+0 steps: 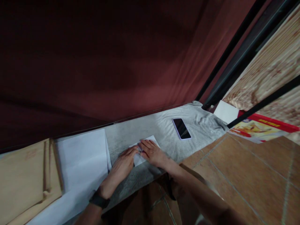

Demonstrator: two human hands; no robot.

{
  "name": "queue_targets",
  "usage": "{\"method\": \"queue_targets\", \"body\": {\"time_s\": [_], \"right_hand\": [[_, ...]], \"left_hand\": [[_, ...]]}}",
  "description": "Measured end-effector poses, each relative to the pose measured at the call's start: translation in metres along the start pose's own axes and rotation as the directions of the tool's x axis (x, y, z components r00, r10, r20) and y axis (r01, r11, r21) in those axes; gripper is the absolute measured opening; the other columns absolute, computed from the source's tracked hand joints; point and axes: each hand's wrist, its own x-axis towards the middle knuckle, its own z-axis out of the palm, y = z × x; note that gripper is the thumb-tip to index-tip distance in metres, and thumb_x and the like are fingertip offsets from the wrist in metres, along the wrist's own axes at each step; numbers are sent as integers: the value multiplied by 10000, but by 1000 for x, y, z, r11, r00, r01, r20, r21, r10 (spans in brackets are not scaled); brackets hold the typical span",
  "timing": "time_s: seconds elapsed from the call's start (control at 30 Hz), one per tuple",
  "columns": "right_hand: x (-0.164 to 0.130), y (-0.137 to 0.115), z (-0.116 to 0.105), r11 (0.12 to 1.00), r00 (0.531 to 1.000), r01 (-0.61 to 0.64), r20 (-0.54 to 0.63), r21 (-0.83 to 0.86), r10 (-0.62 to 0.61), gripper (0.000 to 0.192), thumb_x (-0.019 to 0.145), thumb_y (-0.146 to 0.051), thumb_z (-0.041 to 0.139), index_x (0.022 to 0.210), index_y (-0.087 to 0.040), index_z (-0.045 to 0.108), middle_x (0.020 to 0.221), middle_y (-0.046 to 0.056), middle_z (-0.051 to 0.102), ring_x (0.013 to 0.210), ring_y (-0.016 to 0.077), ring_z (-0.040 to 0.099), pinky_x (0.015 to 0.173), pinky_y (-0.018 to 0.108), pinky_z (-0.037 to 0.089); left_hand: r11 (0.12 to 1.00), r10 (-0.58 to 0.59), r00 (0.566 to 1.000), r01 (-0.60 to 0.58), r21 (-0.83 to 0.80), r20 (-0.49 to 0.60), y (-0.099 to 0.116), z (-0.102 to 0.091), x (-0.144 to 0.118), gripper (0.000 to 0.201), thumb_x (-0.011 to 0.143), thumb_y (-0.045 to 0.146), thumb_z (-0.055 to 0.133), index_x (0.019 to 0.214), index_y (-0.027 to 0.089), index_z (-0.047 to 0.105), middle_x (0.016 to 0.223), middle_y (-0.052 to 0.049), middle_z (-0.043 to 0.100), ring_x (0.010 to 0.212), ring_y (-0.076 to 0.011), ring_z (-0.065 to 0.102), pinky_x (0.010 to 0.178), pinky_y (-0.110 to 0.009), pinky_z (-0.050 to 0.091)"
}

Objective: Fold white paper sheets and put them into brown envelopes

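Observation:
A small piece of folded white paper (140,160) lies on the grey cloth between my hands. My left hand (125,161) is on its left part, fingers closed together against the paper near the middle. My right hand (152,152) comes in from the other side, its fingers pressed together on the upper part and its thumb close to the left fingertips. Both hands cover much of the paper, so the fold beneath them is partly hidden. A dark band (99,200) is around my left wrist.
Right of my hands lies a phone (182,128) on the grey cloth (133,126). Larger white sheets (82,159) and brown paper envelopes (23,178) are at left. Dark red fabric (131,75) hangs behind. Dark poles (231,53) and a red-yellow package (260,126) stand at right, above floor tiles (246,175).

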Motion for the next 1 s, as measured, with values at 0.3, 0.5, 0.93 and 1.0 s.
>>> {"method": "queue_targets", "body": {"time_s": [0.3,0.5,0.93,1.0], "right_hand": [[-9,2,13,988,999,-34,3,-152,35,545,1057,-378,442,1566,-197,369,1637,80,326,1504,248,326,1253,460,235],[-14,19,1,980,994,-106,-14,-170,105,552,1050,-399,465,1554,-184,394,1628,106,344,1508,274,312,1240,506,240],[-5,41,-36,868,868,-495,-42,-22,494,275,987,-196,480,1135,-199,711,1063,82,731,953,188,691,850,265,495],[-4,37,-37,837,837,-547,-25,-15,546,236,979,-222,499,1070,-207,716,982,70,739,889,191,698,789,260,490]], "left_hand": [[963,-102,977,144,229,-185,23,47,0,714,996,513,370,1537,48,353,1592,-218,388,1508,-310,326,1218,-513,314],[949,-86,979,136,286,-183,18,44,-8,773,978,592,381,1551,76,339,1604,-218,363,1501,-317,342,1216,-505,307],[945,-69,985,115,305,-158,16,38,-13,881,923,692,414,1548,75,341,1608,-222,358,1492,-333,354,1208,-512,310],[943,-69,984,118,311,-164,17,38,-13,868,926,684,416,1542,75,354,1609,-218,359,1493,-333,352,1210,-508,308]]}}
